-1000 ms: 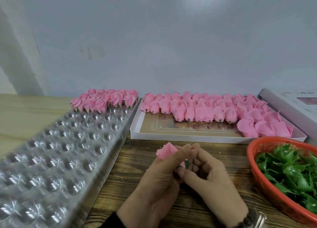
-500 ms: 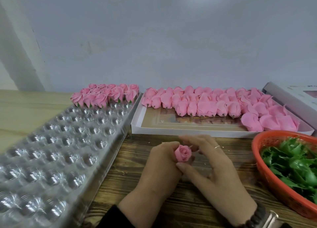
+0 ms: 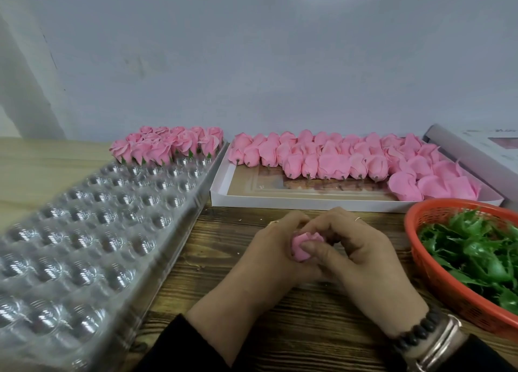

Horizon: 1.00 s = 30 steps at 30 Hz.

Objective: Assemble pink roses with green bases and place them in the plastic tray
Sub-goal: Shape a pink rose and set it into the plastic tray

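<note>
Since a moment ago both hands have been closing in around the small pink soft-petalled rose (image 3: 304, 245), which is now sitting upright and half hidden between them over the dark wooden table (image 3: 224, 285). That suggests the green base is being seated underneath, though no base is showing.

The clear plastic dimpled tray (image 3: 84, 231) is carrying finished pink roses with green bases (image 3: 165, 146) only in its far rows. The left hand (image 3: 266, 256) is cupping the rose; the right hand (image 3: 361, 259) fingers (image 3: 314, 247) are pinching it. The flat white cardboard box (image 3: 280, 202) is holding bare pink rose heads (image 3: 336, 158). The orange mesh basket (image 3: 437, 214) is holding spiky green plastic bases (image 3: 476, 251).
</note>
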### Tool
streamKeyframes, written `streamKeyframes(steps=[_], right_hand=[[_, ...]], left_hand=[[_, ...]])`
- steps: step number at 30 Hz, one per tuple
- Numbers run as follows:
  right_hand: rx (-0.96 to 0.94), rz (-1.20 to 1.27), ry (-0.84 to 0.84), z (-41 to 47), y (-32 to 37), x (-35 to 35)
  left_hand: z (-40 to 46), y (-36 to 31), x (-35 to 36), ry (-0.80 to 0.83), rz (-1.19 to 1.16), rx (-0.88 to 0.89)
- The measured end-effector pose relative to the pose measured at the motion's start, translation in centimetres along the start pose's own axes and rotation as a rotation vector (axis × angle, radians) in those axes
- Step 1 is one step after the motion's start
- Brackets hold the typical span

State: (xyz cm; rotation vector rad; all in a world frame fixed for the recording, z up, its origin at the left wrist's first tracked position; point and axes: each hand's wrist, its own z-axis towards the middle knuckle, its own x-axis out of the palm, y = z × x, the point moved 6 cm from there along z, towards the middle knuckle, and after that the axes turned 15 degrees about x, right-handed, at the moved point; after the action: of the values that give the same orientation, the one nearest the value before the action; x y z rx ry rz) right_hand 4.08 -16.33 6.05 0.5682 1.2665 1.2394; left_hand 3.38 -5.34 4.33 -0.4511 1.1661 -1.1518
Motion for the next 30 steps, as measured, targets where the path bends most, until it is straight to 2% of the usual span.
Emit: streamKeyframes(steps=[5, 9, 14, 20, 23, 28, 30], right_hand=[[0.061, 0.112, -0.01, 0.0, -0.4, -0.8], [0.095, 0.2, 0.047, 0.1, -0.2, -0.4], [0.015, -0.026, 0.086, 0.0, 0.8, 0.2], [-0.082, -0.153, 0.078, -0.1, 1.6, 0.4], [-0.078, -0.092, 0.071, -0.4, 1.6, 0.4], [-0.005, 0.207, -0.103, -0.3, 0.6, -0.6], [0.026, 0.257, -0.134, -0.1, 0.5, -0.7]], left_hand=[[-0.3, 1.1, -0.9, -0.002, 0.103, -0.095], [-0.3, 0.9, -0.3, -0.012, 0.104, -0.048], [-0.2, 0.6, 0.2, -0.028, -0.006, -0.03], [-0.1, 0.3, 0.5, -0.035, -0.145, -0.037], [-0.1, 0.3, 0.5, -0.013, -0.174, -0.064], [0.3, 0.1, 0.1, -0.161, -0.1, -0.015], [0.3, 0.0, 0.4, -0.163, -0.083, 0.019]])
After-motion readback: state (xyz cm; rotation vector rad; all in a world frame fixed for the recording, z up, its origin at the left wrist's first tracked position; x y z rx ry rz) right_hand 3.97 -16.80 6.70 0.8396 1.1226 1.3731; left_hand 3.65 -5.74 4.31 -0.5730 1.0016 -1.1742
